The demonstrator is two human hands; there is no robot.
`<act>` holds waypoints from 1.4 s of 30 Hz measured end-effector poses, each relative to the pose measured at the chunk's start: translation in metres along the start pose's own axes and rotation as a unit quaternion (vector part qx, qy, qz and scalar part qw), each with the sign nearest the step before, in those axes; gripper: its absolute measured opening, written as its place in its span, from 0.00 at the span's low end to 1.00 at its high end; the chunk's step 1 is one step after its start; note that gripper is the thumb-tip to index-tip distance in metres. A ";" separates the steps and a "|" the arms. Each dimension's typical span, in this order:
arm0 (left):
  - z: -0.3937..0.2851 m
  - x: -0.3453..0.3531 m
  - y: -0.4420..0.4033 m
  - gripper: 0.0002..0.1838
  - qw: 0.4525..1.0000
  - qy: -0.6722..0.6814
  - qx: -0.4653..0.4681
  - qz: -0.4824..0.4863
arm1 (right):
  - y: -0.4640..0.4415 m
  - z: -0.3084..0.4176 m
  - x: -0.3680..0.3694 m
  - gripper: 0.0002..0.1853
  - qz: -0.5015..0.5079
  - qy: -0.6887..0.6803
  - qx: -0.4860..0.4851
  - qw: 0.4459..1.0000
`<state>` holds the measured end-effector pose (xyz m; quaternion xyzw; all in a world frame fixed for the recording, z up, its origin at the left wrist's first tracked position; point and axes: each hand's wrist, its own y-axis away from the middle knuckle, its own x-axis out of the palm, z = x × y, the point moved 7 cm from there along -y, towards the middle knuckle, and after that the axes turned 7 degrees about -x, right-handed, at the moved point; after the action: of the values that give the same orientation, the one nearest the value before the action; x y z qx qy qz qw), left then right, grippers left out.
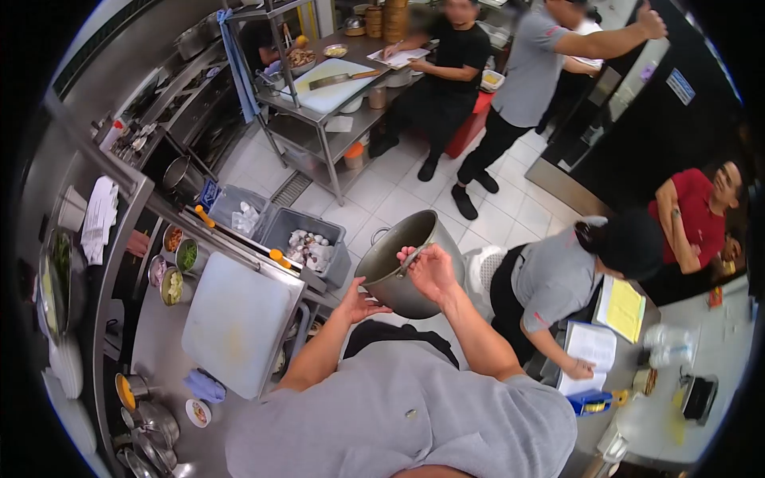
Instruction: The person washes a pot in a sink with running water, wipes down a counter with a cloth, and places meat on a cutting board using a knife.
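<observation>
A large, deep metal stockpot (434, 299) is tilted in front of my body, its mouth facing the upper left. My right hand (434, 275) has its fingers curled at the near side handle by the rim. With the thumb up at the rim and the other fingers against the outer wall, my left hand (361, 303) holds the pot's left side. A second loop handle shows on the pot's far side. The inside looks dark, and its bottom is hidden.
At my left lies a white cutting board (237, 323) on the steel counter. Beyond it stand grey bins (339, 267) on the floor. A co-worker in grey (558, 275) writes close by on my right. Several other people stand farther off, near a steel shelf (327, 159).
</observation>
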<state>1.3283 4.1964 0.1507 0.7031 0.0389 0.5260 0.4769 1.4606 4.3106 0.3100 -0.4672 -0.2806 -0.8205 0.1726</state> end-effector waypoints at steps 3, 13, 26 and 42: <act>-0.037 0.022 -0.012 0.41 0.997 0.038 0.020 0.058 | -0.052 0.012 0.017 0.14 0.016 0.015 0.049 0.999; -0.203 0.029 -0.084 0.31 0.977 0.182 0.109 0.030 | -0.215 0.047 0.060 0.12 -0.007 0.275 0.079 0.958; -0.332 0.021 -0.054 0.25 0.866 0.264 0.386 -0.177 | -0.553 0.090 0.023 0.14 0.154 0.698 0.242 0.656; -0.259 0.087 -0.086 0.32 0.512 0.631 0.336 -0.476 | -1.093 -0.145 -0.058 0.20 -0.001 0.948 -0.088 0.306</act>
<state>1.2041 4.4545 0.1483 0.1705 0.8323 0.4729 0.2337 0.7964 5.0775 -0.1262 0.6200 0.1497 -0.7187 0.2769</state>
